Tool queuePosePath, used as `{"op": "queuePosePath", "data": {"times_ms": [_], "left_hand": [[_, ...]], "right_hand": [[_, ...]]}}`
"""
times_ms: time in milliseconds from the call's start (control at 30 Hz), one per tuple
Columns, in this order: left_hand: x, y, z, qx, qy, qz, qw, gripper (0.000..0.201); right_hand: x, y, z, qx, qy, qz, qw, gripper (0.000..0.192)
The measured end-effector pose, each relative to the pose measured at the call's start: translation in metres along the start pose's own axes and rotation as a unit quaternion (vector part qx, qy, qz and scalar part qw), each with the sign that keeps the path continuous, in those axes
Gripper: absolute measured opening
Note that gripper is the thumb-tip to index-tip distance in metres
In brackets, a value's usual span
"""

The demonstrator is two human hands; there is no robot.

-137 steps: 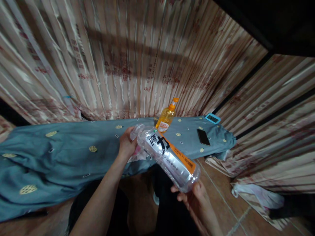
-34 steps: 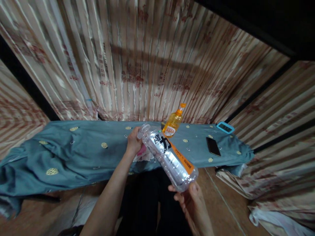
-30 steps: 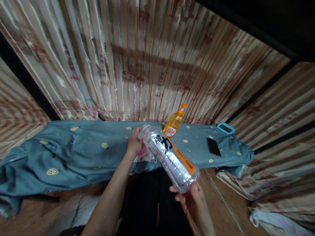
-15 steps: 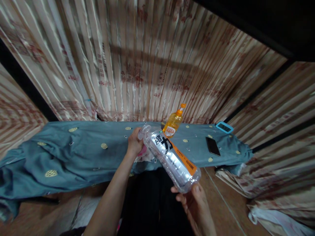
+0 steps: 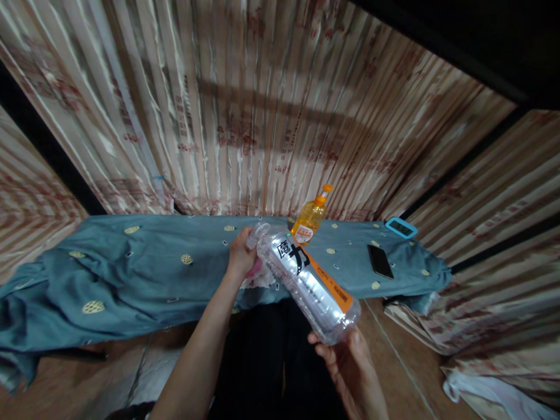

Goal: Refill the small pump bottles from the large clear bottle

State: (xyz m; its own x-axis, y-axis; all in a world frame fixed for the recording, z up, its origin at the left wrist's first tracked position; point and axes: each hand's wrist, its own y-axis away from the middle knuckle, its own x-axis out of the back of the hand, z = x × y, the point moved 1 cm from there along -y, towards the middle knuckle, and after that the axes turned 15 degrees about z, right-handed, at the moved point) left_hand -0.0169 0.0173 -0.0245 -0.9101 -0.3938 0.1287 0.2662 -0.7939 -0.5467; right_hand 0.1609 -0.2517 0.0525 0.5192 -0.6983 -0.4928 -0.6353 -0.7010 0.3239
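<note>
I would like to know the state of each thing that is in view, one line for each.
Clear bottle: tilted, left grip around its neck, right grip at its base.
Pump bottle: standing, orange top on, yellow contents.
Phone: lying flat, screen dark.
Blue-framed device: on the cloth, display unreadable.
Pink-and-white item: partly hidden.
Teal cloth: spread out, wrinkled at left.
Curtain: hanging in folds.

The bottle [image 5: 312, 283] is glossy, see-through plastic, the cover [image 5: 149, 262] creased matt cloth.
</note>
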Motion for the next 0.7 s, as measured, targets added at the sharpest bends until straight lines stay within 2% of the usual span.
{"op": "queuePosePath", "data": {"times_ms": [267, 700], "left_hand": [[0.0006, 0.0008, -0.0007, -0.003, -0.007, -0.002, 1.0, 0.023], [-0.0013, 0.0006, -0.0014, 0.004, -0.009, 0.011, 1.0, 0.024]], "right_hand": [[-0.0001, 0.0001, -0.0056, -0.034, -0.004, -0.021, 0.999, 0.045], [-0.0008, -0.0041, -0.002, -0.005, 0.009, -0.023, 1.0, 0.049]]}}
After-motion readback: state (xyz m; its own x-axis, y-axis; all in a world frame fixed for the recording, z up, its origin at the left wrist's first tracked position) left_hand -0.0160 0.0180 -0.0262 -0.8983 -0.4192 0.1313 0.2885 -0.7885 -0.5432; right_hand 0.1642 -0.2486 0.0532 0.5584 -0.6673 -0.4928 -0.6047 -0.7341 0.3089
